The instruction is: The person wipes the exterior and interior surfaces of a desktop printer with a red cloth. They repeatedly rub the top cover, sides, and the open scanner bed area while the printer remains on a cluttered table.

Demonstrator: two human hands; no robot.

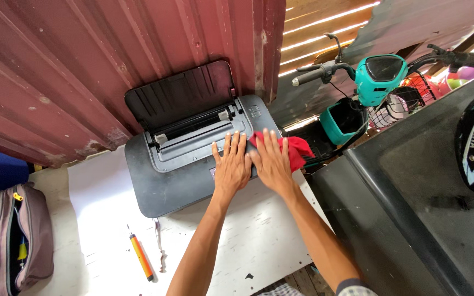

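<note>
On the white table [105, 203], head view, against the red corrugated wall [83, 60]:

Printer [182, 164]: dark grey, flat-topped, set with its back to the wall, apparently so the rear paper tray [179, 93] can lean open against the metal sheet. Feed slot and paper guides exposed; top cover dull, no paper loaded. It sits at the far middle of the table, its right end near the table edge.

Left hand [230, 164]: laid flat on the printer's right front, fingers spread and straight, grasping nothing; it seems to steady the casing.

Right hand [270, 159]: just beside the left, thumbs nearly touching, palm pressing a red cloth [297, 149] onto the printer's right corner. Fingers extended over the cloth, not clenched; the cloth bunches out from under the fingers and past the printer's edge.

Screwdriver [141, 256]: orange and yellow handle, lying loose on the table near the front, well apart from the hands. A thin cord [160, 249] lies just beside it.

Zipped bag [12, 241]: grey-pink, open, at the table's left.

Teal scooter [377, 79]: parked beyond the wall's end, wire basket on its front.

Dark seat-like surface [412, 192]: right of the table.
</note>
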